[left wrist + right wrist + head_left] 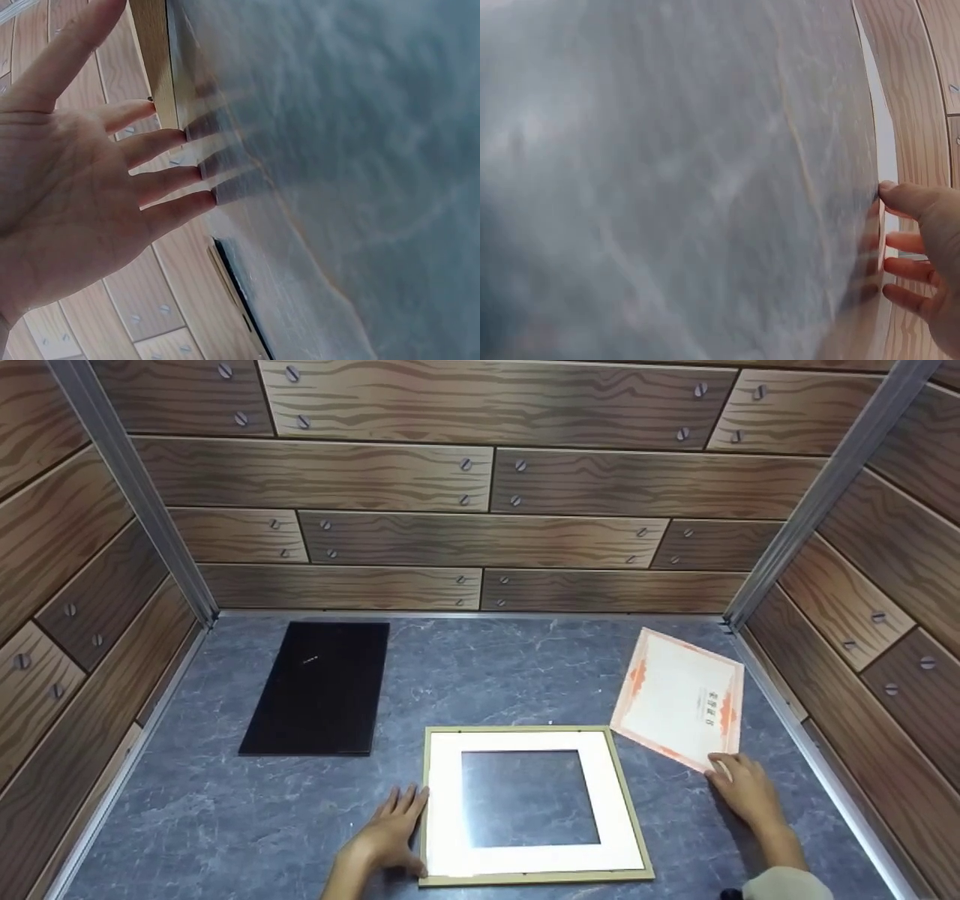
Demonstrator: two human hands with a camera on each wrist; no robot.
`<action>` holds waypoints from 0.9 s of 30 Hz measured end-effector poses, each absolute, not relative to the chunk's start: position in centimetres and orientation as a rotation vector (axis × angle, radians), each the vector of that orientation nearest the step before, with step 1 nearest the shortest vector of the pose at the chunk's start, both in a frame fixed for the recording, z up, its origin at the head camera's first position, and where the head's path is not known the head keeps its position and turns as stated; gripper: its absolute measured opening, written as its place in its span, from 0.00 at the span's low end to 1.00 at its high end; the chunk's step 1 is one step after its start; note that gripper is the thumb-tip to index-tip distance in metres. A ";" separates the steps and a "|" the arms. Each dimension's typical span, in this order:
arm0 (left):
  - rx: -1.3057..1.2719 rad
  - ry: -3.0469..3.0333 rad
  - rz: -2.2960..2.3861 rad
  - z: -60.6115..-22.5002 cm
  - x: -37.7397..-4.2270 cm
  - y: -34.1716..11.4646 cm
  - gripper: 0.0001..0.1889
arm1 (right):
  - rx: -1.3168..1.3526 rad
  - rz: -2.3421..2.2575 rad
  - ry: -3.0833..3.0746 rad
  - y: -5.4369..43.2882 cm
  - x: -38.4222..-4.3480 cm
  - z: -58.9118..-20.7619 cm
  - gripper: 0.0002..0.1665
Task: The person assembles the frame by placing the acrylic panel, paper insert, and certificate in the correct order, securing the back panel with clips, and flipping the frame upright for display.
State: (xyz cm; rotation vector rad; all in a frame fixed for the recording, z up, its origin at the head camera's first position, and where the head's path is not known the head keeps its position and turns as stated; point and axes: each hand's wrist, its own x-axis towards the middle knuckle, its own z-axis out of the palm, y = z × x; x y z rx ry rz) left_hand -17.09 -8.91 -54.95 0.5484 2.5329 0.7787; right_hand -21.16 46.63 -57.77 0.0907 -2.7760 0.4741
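Observation:
A thin gold picture frame (632, 810) with a white mat (442, 802) lies on the table, the dark surface showing through its square window. My left hand (390, 829) rests against the frame's left side, fingers extended along the edge and thumb by the near corner. In the left wrist view, that hand's fingertips (214, 198) meet the tabletop. To the right lies a white certificate (671, 697) with an orange border and printed characters, turned at an angle. My right hand (746, 791) pinches its near corner between thumb and index finger; the other fingers are partly hidden.
A glossy black rectangular panel (315, 690) lies at the left on the grey marbled table (495, 671). Wood-patterned walls (480, 480) enclose the table at the back and both sides, with metal strips (832, 795) along the edges.

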 end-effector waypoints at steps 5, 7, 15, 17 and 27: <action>0.535 2.526 0.770 -54.8 -17.1 -8.9 0.57 | 0.181 0.459 -2.726 46.4 -21.2 -57.9 0.16; 0.530 2.523 0.768 -54.8 -17.2 -8.9 0.57 | 0.212 0.469 -2.693 46.1 -21.3 -58.0 0.16; 0.528 2.526 0.758 -54.7 -17.1 -8.9 0.57 | 0.281 0.526 -2.592 44.5 -22.0 -58.8 0.17; 0.530 2.530 0.761 -54.7 -17.1 -8.9 0.57 | 0.306 0.497 -2.573 43.9 -22.2 -59.0 0.18; 0.557 2.552 0.771 -54.8 -16.9 -8.9 0.56 | 0.362 0.491 -2.711 42.4 -22.7 -58.7 0.26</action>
